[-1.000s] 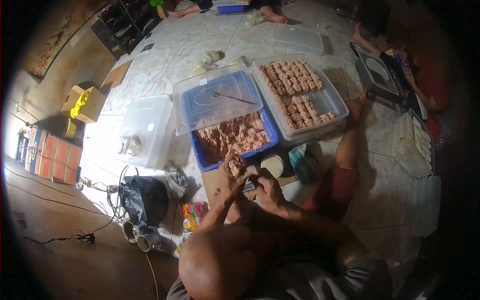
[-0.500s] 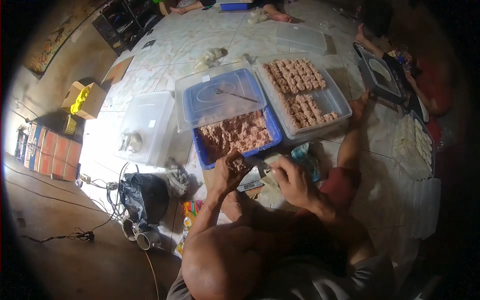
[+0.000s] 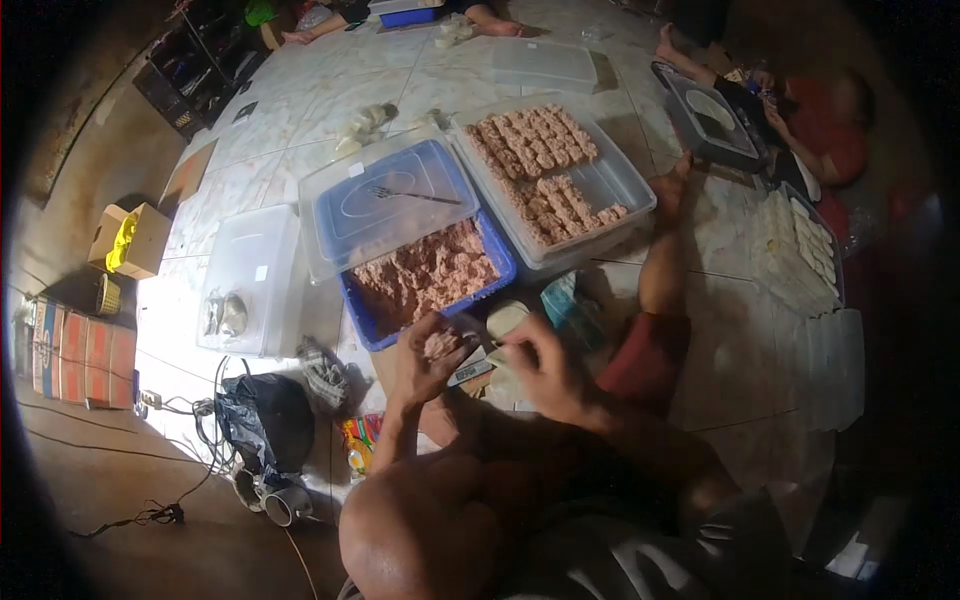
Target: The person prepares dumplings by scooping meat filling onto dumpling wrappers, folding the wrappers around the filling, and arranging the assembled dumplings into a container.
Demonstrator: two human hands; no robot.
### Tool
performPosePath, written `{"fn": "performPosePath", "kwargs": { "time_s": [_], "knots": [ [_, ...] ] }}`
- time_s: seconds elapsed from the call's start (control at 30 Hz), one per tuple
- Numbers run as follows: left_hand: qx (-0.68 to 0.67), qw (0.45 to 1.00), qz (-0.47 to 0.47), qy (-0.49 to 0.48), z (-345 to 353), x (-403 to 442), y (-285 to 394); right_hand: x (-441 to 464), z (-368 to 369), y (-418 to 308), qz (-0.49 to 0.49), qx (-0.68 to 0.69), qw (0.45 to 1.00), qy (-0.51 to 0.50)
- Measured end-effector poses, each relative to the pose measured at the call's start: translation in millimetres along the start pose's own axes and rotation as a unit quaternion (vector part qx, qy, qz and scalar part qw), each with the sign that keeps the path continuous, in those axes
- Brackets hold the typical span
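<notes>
My left hand (image 3: 423,362) is wrapped round a lump of pink meat mixture (image 3: 440,345), just in front of a blue tub (image 3: 508,268). Close by on its right, my right hand (image 3: 545,370) has its fingers curled; what they hold is too small to make out. The tub holds more of the mixture (image 3: 430,278), and a clear lid (image 3: 385,225) with a fork (image 3: 415,195) on it covers its back part. Rows of shaped meat pieces (image 3: 530,140) fill much of a clear container (image 3: 635,200) behind. A scale (image 3: 470,372) shows partly below my hands.
At the left are a clear box (image 3: 250,275), a black plastic bag (image 3: 265,420), a white mug (image 3: 287,505) and cables. A teal packet (image 3: 570,305) lies right of the tub. A co-worker in red (image 3: 835,130) sits at the right beside trays.
The view has shifted, so the containers appear farther left. My right hand moved away from my left, then back near it. The left still holds the meat lump.
</notes>
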State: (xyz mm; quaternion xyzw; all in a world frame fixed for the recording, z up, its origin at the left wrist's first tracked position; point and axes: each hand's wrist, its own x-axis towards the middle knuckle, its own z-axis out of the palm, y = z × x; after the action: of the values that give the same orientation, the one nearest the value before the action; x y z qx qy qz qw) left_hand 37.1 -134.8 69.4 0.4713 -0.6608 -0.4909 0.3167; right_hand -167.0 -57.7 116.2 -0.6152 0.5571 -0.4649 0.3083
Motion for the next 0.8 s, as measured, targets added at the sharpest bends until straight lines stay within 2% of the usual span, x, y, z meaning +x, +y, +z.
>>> {"fn": "performPosePath", "kwargs": {
  "time_s": [0.03, 0.13, 0.2, 0.23, 0.3, 0.33, 0.4, 0.47, 0.53, 0.6, 0.67, 0.7, 0.73, 0.8],
  "knots": [
    [-0.005, 1.000, 0.002, 0.000, 2.4, 0.5, -0.9, -1.2, 11.1, 10.5, -0.012, -0.015, 0.999, -0.030],
    [-0.089, 0.985, 0.144, -0.003, 4.2, 10.3, -3.1, 0.7, 0.3, 5.2, -0.022, -0.037, 0.997, -0.059],
    [-0.053, 0.987, 0.153, 0.005, -6.5, 6.1, -9.1, -4.9, -5.7, 3.7, -0.042, 0.000, 0.999, 0.016],
    [0.026, 0.984, 0.172, 0.031, -1.7, 0.6, -5.5, -7.3, -1.3, 6.2, -0.012, 0.001, 1.000, -0.024],
    [0.053, 0.993, 0.102, 0.005, 7.6, 14.4, -2.4, -5.7, 9.0, 13.8, -0.027, -0.004, 0.999, -0.036],
    [0.055, 0.993, 0.103, 0.015, 4.7, 14.2, -0.7, -2.3, 10.3, 15.4, -0.037, -0.017, 0.998, -0.037],
    [-0.028, 0.997, 0.064, 0.030, 4.1, 11.7, -0.5, -2.6, 5.7, 16.9, -0.013, 0.009, 1.000, -0.015],
    [0.005, 0.997, 0.059, 0.038, 9.8, 9.5, -8.4, -2.7, 5.0, 17.3, -0.030, 0.011, 0.999, -0.008],
    [-0.040, 0.987, 0.154, 0.032, 13.4, 14.6, 4.4, -1.2, 15.8, 18.4, -0.047, 0.009, 0.999, -0.018],
    [-0.025, 0.985, 0.169, 0.017, 1.6, 13.9, 2.5, -4.8, 4.4, 4.6, 0.015, 0.021, 1.000, 0.001],
    [-0.044, 0.998, 0.027, -0.020, -1.1, 7.6, -1.6, -6.5, 14.9, 23.9, -0.012, 0.052, 0.998, 0.035],
    [0.038, 0.988, 0.146, -0.024, 2.4, 15.3, -26.2, -9.3, 21.7, 31.5, -0.019, 0.034, 0.999, 0.002],
    [0.038, 0.988, 0.151, -0.023, 3.8, 15.4, -24.2, -5.8, 23.4, 32.1, -0.034, 0.013, 0.999, -0.029],
    [0.159, 0.979, 0.125, 0.021, 8.0, 18.6, -20.4, 3.1, 9.3, 23.1, -0.039, -0.021, 0.998, -0.045]
  ]
}}
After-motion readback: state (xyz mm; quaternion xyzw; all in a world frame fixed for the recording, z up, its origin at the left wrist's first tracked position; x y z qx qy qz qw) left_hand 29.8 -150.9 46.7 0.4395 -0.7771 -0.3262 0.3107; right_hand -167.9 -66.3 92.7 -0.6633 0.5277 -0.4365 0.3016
